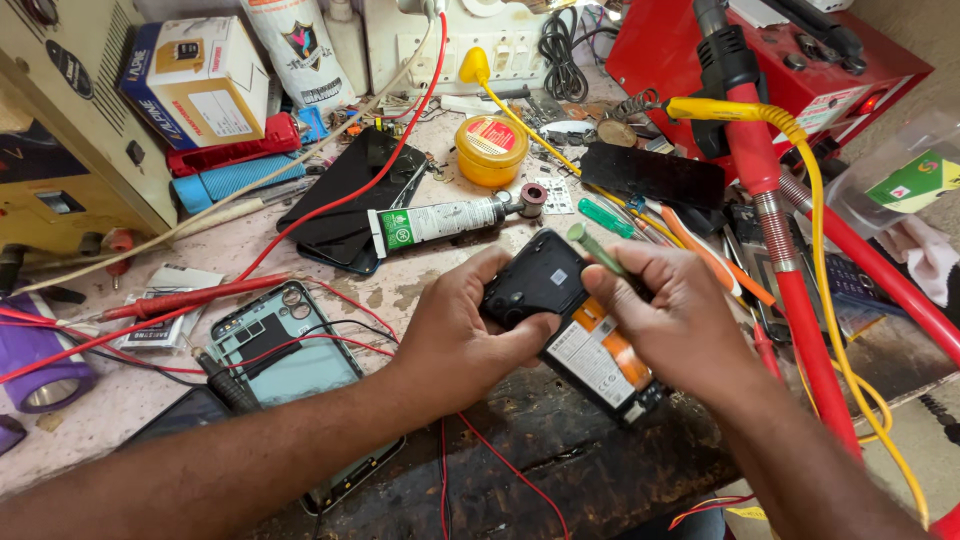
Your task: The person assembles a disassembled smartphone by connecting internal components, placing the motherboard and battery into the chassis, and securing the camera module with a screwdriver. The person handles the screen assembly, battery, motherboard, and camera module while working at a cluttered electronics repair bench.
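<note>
An opened black phone (pixel 560 300) with its battery and orange inner parts showing lies tilted over the bench's front edge. My left hand (pixel 455 335) grips its upper left side, thumb pressed on the black cover near the camera end. In my right hand (pixel 670 315) is a thin green-tipped tool (pixel 597 250), held like a pen with its point down on the phone's upper right edge.
Another opened phone (pixel 290 365) with red and black probe leads lies at left. A glue tube (pixel 440 220), yellow tin (pixel 491 148), dark phone panels (pixel 345 200), screwdrivers (pixel 605 217) and a red-handled soldering tool (pixel 770 200) with yellow cable crowd the bench.
</note>
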